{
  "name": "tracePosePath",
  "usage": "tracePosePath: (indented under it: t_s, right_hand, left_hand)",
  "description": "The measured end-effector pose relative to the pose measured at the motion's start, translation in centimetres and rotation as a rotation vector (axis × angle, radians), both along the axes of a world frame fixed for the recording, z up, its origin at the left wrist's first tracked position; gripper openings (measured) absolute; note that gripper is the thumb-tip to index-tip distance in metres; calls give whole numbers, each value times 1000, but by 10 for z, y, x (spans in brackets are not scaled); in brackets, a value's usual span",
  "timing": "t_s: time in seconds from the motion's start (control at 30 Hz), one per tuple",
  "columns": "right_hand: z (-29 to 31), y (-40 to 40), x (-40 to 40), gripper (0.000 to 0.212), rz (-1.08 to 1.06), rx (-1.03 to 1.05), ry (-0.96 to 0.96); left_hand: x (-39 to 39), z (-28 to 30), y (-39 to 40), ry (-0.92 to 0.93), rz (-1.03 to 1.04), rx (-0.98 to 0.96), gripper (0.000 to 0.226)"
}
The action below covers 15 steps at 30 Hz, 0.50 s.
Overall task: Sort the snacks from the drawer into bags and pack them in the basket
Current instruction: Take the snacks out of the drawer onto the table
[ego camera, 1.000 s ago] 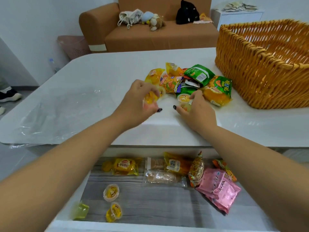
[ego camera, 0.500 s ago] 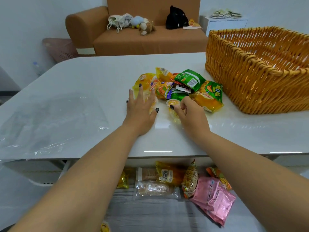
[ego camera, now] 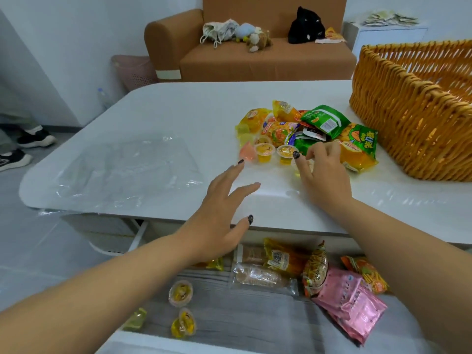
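Now left hand [ego camera: 219, 221] splayed, empty; right hand [ego camera: 323, 169] fingers curled over jelly cup [ego camera: 302, 166].

On the desk [ego camera: 255, 103] the snacks [ego camera: 306, 134] lie between the bags [ego camera: 122, 172] at left and the basket [ego camera: 413, 106] at right, above the open drawer [ego camera: 255, 318].

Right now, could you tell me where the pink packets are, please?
In the head view, the pink packets lie in the open drawer below the table, toward its right side, just right of the noodle bag and beside the right forearm.
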State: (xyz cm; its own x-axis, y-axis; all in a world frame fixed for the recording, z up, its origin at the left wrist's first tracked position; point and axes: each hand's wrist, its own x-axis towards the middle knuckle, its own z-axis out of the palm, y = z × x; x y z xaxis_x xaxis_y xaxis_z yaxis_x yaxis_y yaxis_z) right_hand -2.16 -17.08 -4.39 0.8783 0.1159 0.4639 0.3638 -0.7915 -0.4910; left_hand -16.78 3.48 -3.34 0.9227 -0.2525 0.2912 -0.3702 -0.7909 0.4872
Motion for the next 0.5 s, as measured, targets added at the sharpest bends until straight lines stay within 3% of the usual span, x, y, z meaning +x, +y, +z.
tracePosePath:
  t_s: [0.13,0.2,0.3,0.4,0.5]
  right_hand:
    - [-1,1,-26,29,135,64,-238]
    - [-2,9,-53,28,253,60,-344]
    - [-7,40,-109,21,488,-1,-434]
    - [-29,78,-162,16,858,-105,-213]
    - [-59,108,-190,42,1098,-436,184]
  left_hand:
    - [-56,22,32,168,-6,69,49]
    - [-75,15,53,366,57,139,71]
    - [-79,-2,85,817,171,141,99]
    - [-71,-22,112,1021,183,335,87]
    - [-69,-35,117,1211,116,658,79]
